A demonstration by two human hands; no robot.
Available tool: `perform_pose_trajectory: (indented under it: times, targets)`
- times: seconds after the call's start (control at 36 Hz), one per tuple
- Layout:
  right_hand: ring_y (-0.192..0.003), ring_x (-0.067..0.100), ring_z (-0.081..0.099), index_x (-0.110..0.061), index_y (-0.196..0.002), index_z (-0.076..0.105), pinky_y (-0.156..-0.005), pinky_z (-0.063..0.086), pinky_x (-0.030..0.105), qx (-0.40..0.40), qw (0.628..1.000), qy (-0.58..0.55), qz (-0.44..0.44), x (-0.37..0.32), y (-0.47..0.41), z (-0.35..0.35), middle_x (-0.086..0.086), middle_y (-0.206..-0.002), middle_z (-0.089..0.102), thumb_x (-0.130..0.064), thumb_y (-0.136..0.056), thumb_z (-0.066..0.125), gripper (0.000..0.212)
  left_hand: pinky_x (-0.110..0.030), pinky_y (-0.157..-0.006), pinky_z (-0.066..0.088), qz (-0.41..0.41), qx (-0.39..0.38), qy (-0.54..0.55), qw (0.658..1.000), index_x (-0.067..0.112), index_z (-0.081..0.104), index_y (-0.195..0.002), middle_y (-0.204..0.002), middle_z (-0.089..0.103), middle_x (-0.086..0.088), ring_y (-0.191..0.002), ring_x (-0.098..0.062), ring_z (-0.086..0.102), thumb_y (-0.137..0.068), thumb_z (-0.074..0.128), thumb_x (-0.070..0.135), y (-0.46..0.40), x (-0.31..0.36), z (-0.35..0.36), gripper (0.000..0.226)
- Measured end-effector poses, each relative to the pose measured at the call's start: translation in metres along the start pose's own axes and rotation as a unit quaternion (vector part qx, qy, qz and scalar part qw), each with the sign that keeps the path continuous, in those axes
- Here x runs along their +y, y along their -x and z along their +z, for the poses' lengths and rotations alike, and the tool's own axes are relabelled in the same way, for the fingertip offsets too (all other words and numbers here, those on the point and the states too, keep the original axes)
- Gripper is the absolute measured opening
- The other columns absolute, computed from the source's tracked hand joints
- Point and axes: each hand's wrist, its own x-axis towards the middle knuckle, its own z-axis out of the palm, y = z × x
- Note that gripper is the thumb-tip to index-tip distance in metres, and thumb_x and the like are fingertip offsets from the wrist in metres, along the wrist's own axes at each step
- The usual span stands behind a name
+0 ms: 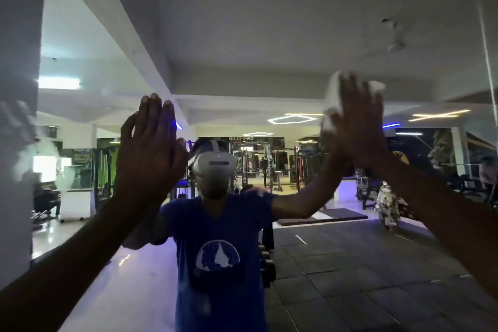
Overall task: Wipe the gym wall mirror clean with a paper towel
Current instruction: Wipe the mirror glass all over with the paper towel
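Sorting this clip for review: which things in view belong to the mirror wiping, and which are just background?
Job: wall mirror; paper towel under the right hand; left hand, flat and raised.

Background (reflected): gym machines; floor mat; dumbbells.

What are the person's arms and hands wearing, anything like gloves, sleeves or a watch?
Nothing shows on them. The left hand and right hand are bare, with no gloves, rings or watch visible in the dim light, and both forearms are uncovered up to the picture's edge. The mirror reflection shows a short-sleeved blue T-shirt with a round white emblem on the chest.
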Motion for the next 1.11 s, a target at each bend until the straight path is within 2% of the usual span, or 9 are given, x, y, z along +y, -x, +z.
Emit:
perform_pose_trajectory:
  times: [0.11, 0.22, 0.33, 0.47, 0.58, 0.72, 0.83, 1.0, 1.11]
  targets:
    - [-0.161, 0.04, 0.017, -0.015, -0.17, 0.012, -0.127, 0.014, 0.065, 0.052, 0.99, -0.042, 0.128, -0.06, 0.016, -0.002, 0.013, -0.176, 0.015, -0.065, -0.101, 0.017, 0.086, -0.051, -0.122, 0.024, 0.027, 0.025, 0.03, 0.999, -0.003, 0.032, -0.158, -0.167, 0.028, -0.028, -0.159, -0.037, 0.019, -0.104, 0.037, 0.032, -0.016, 0.03, -0.005, 0.065]
    - [-0.163, 0.038, -0.006, -0.017, -0.17, 0.005, -0.128, 0.003, 0.067, -0.025, 0.985, -0.081, -0.15, -0.135, 0.095, -0.001, 0.012, -0.178, -0.004, -0.064, -0.104, 0.02, 0.083, -0.05, -0.121, 0.024, 0.052, 0.046, 0.053, 0.996, -0.001, 0.033, -0.159, -0.166, 0.03, -0.027, -0.158, -0.037, 0.023, -0.106, 0.043, 0.028, -0.049, 0.065, -0.005, 0.061]
    - [-0.164, 0.034, 0.004, -0.023, -0.17, 0.01, -0.13, 0.002, 0.063, -0.016, 0.949, -0.037, -0.312, -0.072, 0.065, 0.003, 0.009, -0.178, 0.007, -0.058, -0.106, 0.024, 0.074, -0.05, -0.124, 0.019, 0.074, 0.029, 0.051, 0.996, 0.0, 0.027, -0.162, -0.168, 0.027, -0.025, -0.159, -0.037, 0.021, -0.108, 0.024, 0.038, -0.065, 0.077, 0.01, 0.066]
    - [-0.16, 0.037, 0.022, -0.02, -0.169, 0.014, -0.124, 0.022, 0.066, 0.028, 1.0, -0.005, -0.014, 0.052, -0.035, 0.004, 0.012, -0.175, 0.019, -0.054, -0.104, 0.018, 0.074, -0.044, -0.128, 0.01, 0.101, 0.028, 0.051, 0.993, 0.006, 0.021, -0.165, -0.172, 0.018, -0.017, -0.162, -0.03, 0.012, -0.108, 0.025, 0.044, -0.059, 0.066, 0.024, 0.069]
    - [-0.16, 0.041, 0.02, -0.017, -0.17, 0.016, -0.125, 0.016, 0.066, 0.07, 0.98, -0.051, 0.177, 0.022, -0.057, 0.003, 0.013, -0.175, 0.019, -0.067, -0.102, 0.007, 0.085, -0.046, -0.125, 0.015, 0.091, 0.035, 0.056, 0.994, 0.004, 0.027, -0.163, -0.171, 0.024, -0.02, -0.16, -0.032, 0.018, -0.106, 0.033, 0.039, -0.06, 0.07, 0.021, 0.068]
    - [-0.162, 0.039, 0.008, -0.016, -0.17, 0.013, -0.126, 0.009, 0.068, 0.033, 0.986, -0.062, -0.154, -0.096, 0.022, 0.0, 0.012, -0.177, 0.012, -0.064, -0.1, 0.018, 0.085, -0.047, -0.123, 0.02, 0.087, 0.032, 0.042, 0.995, 0.002, 0.033, -0.16, -0.168, 0.03, -0.022, -0.158, -0.034, 0.025, -0.101, 0.036, 0.034, -0.06, 0.075, 0.017, 0.068]
    - [-0.163, 0.034, 0.012, -0.023, -0.17, 0.016, -0.128, 0.009, 0.063, 0.029, 0.947, -0.038, -0.319, -0.054, 0.017, 0.003, 0.007, -0.177, 0.014, -0.053, -0.105, 0.032, 0.073, -0.046, -0.124, 0.019, 0.094, 0.026, 0.029, 0.995, 0.004, 0.031, -0.162, -0.169, 0.028, -0.019, -0.159, -0.031, 0.023, -0.103, 0.034, 0.035, -0.059, 0.071, 0.015, 0.067]
    - [-0.159, 0.034, 0.027, -0.024, -0.169, 0.016, -0.124, 0.024, 0.062, 0.059, 0.998, -0.018, 0.009, 0.08, -0.075, 0.009, 0.01, -0.174, 0.025, -0.051, -0.102, 0.025, 0.073, -0.048, -0.122, 0.024, 0.089, 0.023, 0.017, 0.996, 0.002, 0.034, -0.16, -0.168, 0.031, -0.021, -0.159, -0.032, 0.025, -0.101, 0.038, 0.032, -0.06, 0.075, 0.009, 0.067]
    - [-0.161, 0.038, 0.016, -0.021, -0.17, 0.013, -0.127, 0.013, 0.065, 0.077, 0.987, -0.067, 0.123, 0.018, -0.069, 0.003, 0.01, -0.177, 0.015, -0.06, -0.098, 0.014, 0.083, -0.052, -0.12, 0.026, 0.063, 0.03, 0.007, 0.998, -0.006, 0.036, -0.157, -0.164, 0.033, -0.029, -0.157, -0.039, 0.025, -0.103, 0.035, 0.031, -0.055, 0.096, 0.008, 0.064]
